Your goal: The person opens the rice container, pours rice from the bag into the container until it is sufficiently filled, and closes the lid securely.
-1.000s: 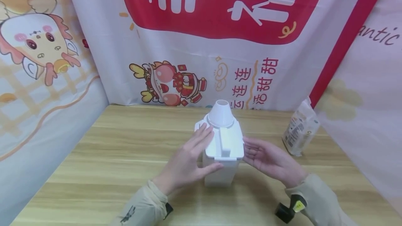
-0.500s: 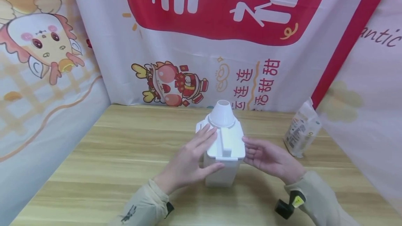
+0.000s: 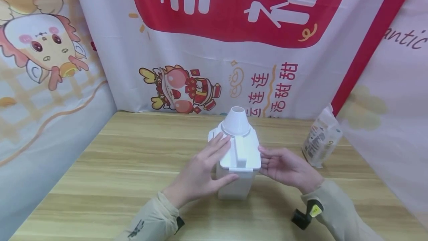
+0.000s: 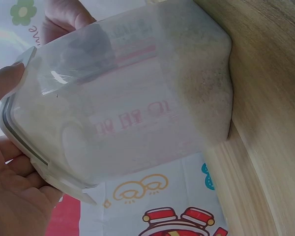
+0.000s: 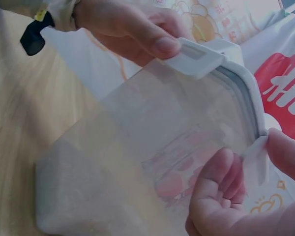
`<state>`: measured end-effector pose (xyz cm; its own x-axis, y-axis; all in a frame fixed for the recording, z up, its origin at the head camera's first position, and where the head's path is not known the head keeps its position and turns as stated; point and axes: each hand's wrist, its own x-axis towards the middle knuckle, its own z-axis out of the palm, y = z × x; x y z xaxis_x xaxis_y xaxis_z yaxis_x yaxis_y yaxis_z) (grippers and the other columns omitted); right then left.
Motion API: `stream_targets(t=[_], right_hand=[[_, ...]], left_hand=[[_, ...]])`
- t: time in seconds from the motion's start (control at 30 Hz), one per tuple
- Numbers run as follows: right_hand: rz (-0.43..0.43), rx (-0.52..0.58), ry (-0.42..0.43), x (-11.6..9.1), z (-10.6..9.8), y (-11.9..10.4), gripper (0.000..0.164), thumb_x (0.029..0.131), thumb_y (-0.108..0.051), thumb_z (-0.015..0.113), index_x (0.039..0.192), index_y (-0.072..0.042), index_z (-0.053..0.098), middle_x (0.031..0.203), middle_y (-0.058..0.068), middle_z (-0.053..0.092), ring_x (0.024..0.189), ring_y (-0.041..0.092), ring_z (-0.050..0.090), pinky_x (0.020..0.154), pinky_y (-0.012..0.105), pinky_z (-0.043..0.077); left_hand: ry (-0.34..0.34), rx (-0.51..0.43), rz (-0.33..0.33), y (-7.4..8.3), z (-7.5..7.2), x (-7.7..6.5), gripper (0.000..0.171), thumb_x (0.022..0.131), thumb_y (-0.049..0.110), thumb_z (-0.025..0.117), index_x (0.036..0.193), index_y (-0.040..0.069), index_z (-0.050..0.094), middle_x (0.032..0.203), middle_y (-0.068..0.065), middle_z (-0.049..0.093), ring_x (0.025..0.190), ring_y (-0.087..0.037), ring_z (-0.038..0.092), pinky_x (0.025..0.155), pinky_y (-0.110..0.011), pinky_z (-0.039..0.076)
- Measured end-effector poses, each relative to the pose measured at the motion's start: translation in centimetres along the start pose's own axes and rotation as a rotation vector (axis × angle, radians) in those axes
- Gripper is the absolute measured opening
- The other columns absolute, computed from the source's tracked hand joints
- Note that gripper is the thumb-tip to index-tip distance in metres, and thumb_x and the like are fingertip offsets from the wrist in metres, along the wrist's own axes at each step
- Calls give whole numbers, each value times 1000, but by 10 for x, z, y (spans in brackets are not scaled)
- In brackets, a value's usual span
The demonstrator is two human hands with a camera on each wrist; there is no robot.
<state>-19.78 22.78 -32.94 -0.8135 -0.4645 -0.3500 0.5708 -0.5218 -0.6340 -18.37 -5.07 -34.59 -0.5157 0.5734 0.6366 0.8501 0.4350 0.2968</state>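
Observation:
A translucent plastic storage container (image 3: pixel 234 189) with a white lid (image 3: pixel 253 142) stands upright on the table before me. On the lid sits a white cone-shaped piece (image 3: pixel 236 122), and pale grain (image 4: pixel 201 83) fills the container's bottom. My left hand (image 3: pixel 197 172) grips the lid's near left part, fingers over its left side and thumb at the front latch (image 5: pixel 194 58). At the right side, my right hand (image 3: pixel 289 170) pinches a side latch (image 5: pixel 258 164) between thumb and curled fingers; in the right wrist view this latch angles away from the wall.
A white printed bag (image 3: pixel 321 138) stands at the right rear of the wooden table (image 3: pixel 133 166). Printed cloth (image 3: pixel 110 47) hangs behind the table and along its sides. A small dark camera (image 3: pixel 301 218) is strapped to the right wrist.
My right wrist has shifted slightly, its fingers staying at the side latch. The left hand keeps its place on the lid, and the container has not moved.

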Motion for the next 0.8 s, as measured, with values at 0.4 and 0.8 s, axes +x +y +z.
stream_targets(t=[0.4,0.8], right_hand=[[11,58,-13,2,-2,-2,27,99,-4,53,126,-1,49,123,18,58,120,29,53,112,44,33],[32,119,-4,3,-3,-1,30,98,-1,54,127,-4,49,119,15,58,117,27,54,112,43,33]], left_hand=[[-22,-1,-27,2,-3,2,79,88,45,72,146,0,43,154,-14,34,144,-28,24,115,-41,24],[-42,-21,-64,3,-1,0,81,87,45,72,148,2,40,155,-12,31,145,-26,21,116,-40,22]])
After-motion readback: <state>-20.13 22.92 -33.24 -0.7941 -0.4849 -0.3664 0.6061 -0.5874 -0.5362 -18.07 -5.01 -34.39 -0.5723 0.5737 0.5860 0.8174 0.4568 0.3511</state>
